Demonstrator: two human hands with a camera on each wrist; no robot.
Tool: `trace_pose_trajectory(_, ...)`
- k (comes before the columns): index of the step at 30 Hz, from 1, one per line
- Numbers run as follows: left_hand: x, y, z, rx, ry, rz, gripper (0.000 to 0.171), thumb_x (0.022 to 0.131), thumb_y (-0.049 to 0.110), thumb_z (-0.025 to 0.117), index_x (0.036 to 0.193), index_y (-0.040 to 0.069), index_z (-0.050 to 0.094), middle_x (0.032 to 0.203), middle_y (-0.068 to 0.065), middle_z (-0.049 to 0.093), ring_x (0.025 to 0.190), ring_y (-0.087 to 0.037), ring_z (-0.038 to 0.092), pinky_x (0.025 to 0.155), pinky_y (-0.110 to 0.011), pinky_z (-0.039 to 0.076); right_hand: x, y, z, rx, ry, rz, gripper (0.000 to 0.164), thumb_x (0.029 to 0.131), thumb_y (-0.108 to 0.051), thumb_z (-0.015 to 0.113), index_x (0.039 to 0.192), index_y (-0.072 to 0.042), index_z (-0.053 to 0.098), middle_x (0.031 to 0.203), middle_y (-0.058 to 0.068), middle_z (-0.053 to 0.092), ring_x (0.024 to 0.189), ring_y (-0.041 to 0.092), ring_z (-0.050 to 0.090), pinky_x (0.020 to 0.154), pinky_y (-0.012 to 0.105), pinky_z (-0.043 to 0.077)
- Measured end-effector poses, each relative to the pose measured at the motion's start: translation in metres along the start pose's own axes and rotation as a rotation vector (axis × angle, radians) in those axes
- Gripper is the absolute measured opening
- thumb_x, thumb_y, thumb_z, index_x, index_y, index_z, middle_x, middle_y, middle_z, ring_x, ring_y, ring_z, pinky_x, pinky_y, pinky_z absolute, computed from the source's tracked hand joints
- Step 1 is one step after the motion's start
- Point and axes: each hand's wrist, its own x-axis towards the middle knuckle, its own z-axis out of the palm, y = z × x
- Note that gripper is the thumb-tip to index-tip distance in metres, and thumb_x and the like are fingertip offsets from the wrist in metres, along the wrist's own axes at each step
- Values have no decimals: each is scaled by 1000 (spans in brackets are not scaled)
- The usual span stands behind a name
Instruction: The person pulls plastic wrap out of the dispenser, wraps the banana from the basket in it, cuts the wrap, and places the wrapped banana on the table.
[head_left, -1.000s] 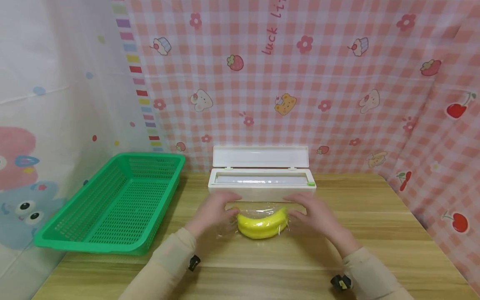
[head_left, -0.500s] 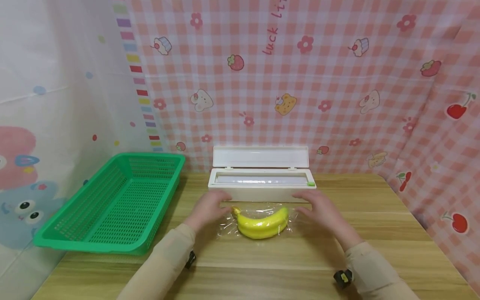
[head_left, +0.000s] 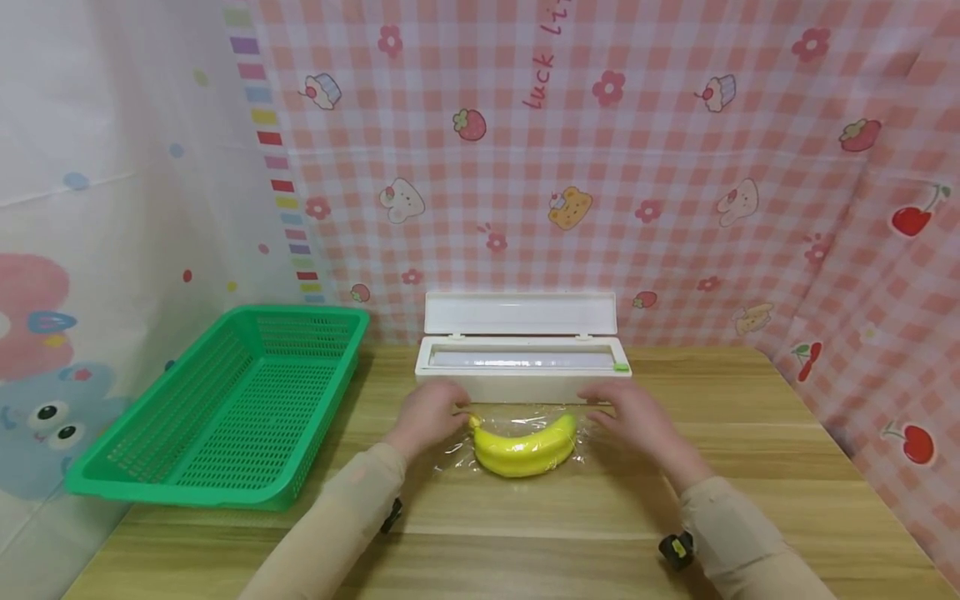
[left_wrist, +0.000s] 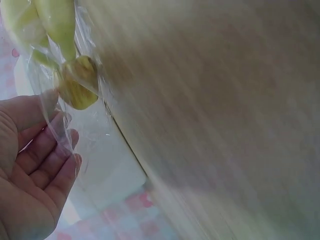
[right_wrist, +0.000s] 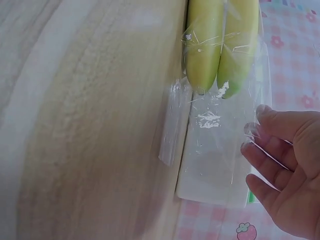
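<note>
Two yellow bananas (head_left: 523,452), joined at a brownish stem (left_wrist: 78,82), lie in clear plastic wrap (right_wrist: 209,120) on the wooden table. In the head view they overlap as one curved shape. My left hand (head_left: 427,419) pinches the wrap beside the stem, its other fingers loosely bent behind the film. At the opposite end, past the greenish tips, my right hand (head_left: 637,425) pinches the wrap's edge between thumb and fingertips. Just behind the bananas stands a white cling-film dispenser (head_left: 523,388), lid up, a roll inside.
A green perforated plastic basket (head_left: 281,479) stands on the left of the table (head_left: 540,550). Behind the dispenser hangs a pink checked cloth (head_left: 517,167) with cartoon prints. A green slider (head_left: 621,367) sits at the dispenser's right end.
Both hands moved outward from the bananas' ends, then came slightly back in to the wrap's edges, the left thumb and finger drawing closer together. The bananas and dispenser stay in place.
</note>
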Motion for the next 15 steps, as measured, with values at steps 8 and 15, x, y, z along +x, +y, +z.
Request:
trace_pose_trajectory(8,1,0,2,4,12,-14,12,76,15,71,67,20,65,69,11,57,68,-9,52,65,-26,45,7,-5,6,16,-48,36,16,80,-7,70,95,-12,69,88,-1,65,83,16,59,79,39,49)
trace_pose_trajectory(15,0,-3,5,1,30,4,17,75,13,71,65,22,61,66,13,51,65,-7,48,61,-24,42,9,-7,5,10,-53,52,11,78,-4,70,80,-15,68,78,-8,62,75,12,56,72,35,50)
